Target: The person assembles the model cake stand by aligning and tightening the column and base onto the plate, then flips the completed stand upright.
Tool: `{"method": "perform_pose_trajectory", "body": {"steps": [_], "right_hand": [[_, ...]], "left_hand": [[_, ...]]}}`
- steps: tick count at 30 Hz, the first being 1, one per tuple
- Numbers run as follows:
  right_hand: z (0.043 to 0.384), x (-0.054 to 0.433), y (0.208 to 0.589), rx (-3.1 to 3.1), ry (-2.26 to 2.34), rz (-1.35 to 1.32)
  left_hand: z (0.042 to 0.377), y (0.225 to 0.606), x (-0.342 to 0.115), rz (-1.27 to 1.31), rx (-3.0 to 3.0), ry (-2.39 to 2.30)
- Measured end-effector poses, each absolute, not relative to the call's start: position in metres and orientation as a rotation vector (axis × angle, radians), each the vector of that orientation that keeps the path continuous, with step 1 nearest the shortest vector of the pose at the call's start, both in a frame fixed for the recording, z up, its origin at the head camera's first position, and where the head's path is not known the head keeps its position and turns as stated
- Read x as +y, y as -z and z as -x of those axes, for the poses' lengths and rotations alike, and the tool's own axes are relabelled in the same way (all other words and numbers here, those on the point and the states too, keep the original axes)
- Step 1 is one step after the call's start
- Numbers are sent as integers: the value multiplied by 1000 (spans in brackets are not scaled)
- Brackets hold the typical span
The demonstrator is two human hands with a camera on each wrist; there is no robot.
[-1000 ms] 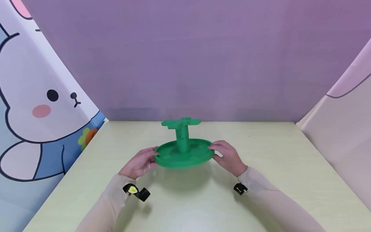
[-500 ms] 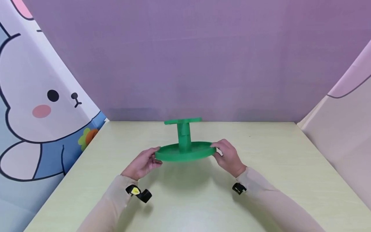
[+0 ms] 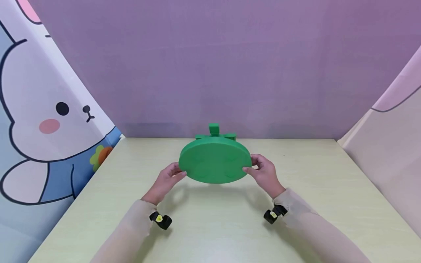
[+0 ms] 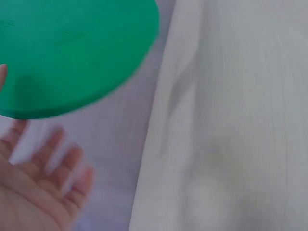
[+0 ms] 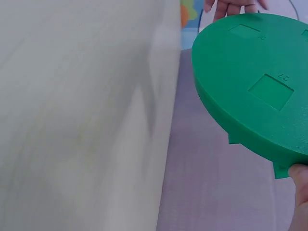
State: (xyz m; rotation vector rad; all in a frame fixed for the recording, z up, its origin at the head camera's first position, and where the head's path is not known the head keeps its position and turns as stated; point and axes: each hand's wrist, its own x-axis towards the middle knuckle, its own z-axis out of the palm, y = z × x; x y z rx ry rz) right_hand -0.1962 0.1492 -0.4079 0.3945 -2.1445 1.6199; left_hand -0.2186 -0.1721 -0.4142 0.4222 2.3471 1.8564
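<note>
A green round tray with a central post is held up off the tabletop, tilted so its flat underside faces me in the head view. The arms of its cross-shaped top show beyond the far rim; the post is hidden. My left hand grips the left rim, thumb on the underside. On the opposite rim, my right hand pinches with its thumb on the underside too. In the right wrist view the underside bears square recesses, one marked 27. Spread fingers of the left hand appear below the rim.
A pale wood-grain tabletop lies under the tray. Behind it stands a purple fabric wall. A panel with a cartoon rabbit borders the left, and a pale panel the right. Black cameras are strapped at both wrists.
The tray has tipped from its upper side with the post showing to its underside facing me. Both thumbs have come round to the near face as the hands turned.
</note>
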Motion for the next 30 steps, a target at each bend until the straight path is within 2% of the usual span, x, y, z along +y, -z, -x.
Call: {"method": "perform_pose_trajectory", "body": {"steps": [14,30], "right_hand": [[185,149,405,-2161,-1990,-238],[188,147,408,-2209,-2024,-315]], "left_hand": [[209,413,-165,-558,2208,-2255],[208,418,-166,-585,2132,-2243]]}}
